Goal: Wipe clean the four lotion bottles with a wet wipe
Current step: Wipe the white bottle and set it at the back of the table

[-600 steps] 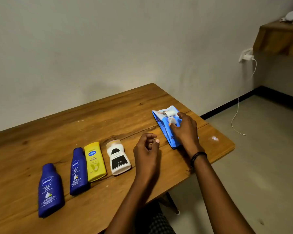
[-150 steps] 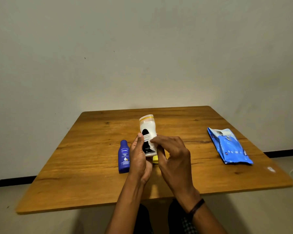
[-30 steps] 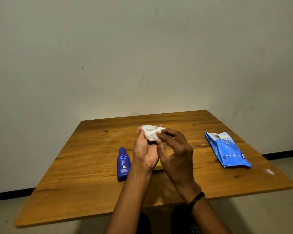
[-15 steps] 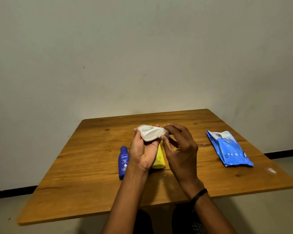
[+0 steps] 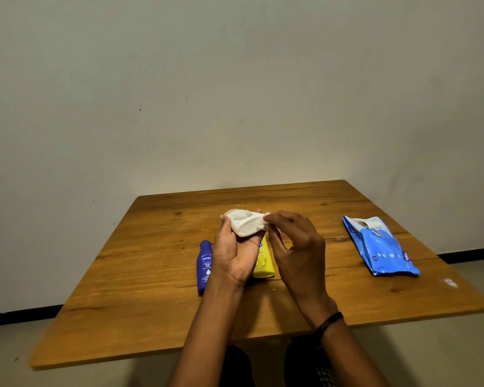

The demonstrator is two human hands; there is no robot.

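Note:
My left hand point(image 5: 235, 258) holds up a white lotion bottle point(image 5: 242, 227) above the middle of the table, lying sideways in its fingers. A white wet wipe point(image 5: 259, 222) is wrapped over the bottle. My right hand point(image 5: 299, 247) pinches the wipe's right end with its fingertips. A dark blue lotion bottle point(image 5: 205, 263) lies on the table just left of my left hand. A yellow bottle point(image 5: 263, 263) lies between my two hands, mostly hidden by them. Another blue bottle is out of sight behind my left hand.
The wooden table point(image 5: 140, 289) stands against a plain wall. A blue pack of wet wipes point(image 5: 380, 247) lies on its right side, flap open. A small white spot point(image 5: 449, 282) marks the near right corner. Bare floor surrounds the table.
My right hand has slid from over the wrapped bottle to the wipe's right end. The bottle has turned more sideways in my left hand.

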